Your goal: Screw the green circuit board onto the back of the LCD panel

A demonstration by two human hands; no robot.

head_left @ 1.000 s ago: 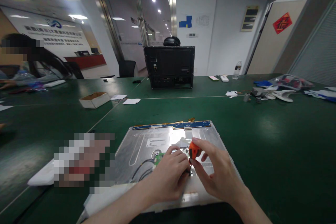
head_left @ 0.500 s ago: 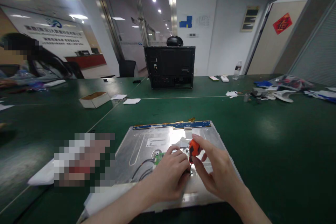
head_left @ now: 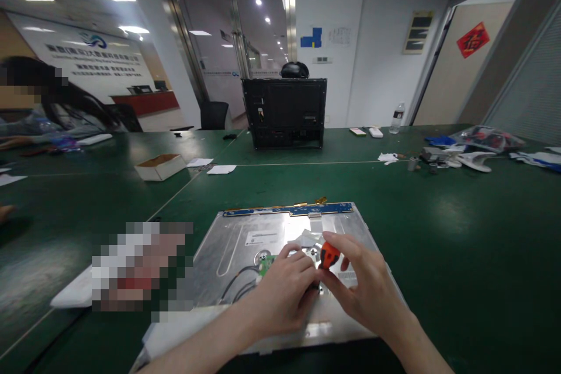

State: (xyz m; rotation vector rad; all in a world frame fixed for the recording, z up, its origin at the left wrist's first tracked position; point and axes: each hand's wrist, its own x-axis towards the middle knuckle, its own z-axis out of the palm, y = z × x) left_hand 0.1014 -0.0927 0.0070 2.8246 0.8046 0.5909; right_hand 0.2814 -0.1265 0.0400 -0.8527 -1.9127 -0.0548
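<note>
A silver metal display panel [head_left: 232, 245] lies flat on the green table in front of me, with a blue circuit strip [head_left: 284, 209] along its far edge. Between the thumb and fingertips of my right hand [head_left: 368, 280] is a screwdriver [head_left: 329, 255] with an orange and black handle; its lower end is hidden. My left hand [head_left: 287, 286] rests over the panel, fingers curled in close beside the screwdriver. What those fingers hold, if anything, is hidden. A small green board [head_left: 266, 265] with black cables [head_left: 234, 280] shows left of that hand.
A black monitor-like unit [head_left: 287, 114] stands at the table's far side. An open white box [head_left: 160, 167] and papers [head_left: 221, 169] lie to the left. Loose parts and a plastic bag [head_left: 488, 137] are at the far right, near a bottle [head_left: 397, 118]. Another person [head_left: 74, 99] sits far left.
The screwdriver's handle has turned and tipped slightly right in my right hand, and its shaft has gone out of sight. My left hand stays nearly where it was.
</note>
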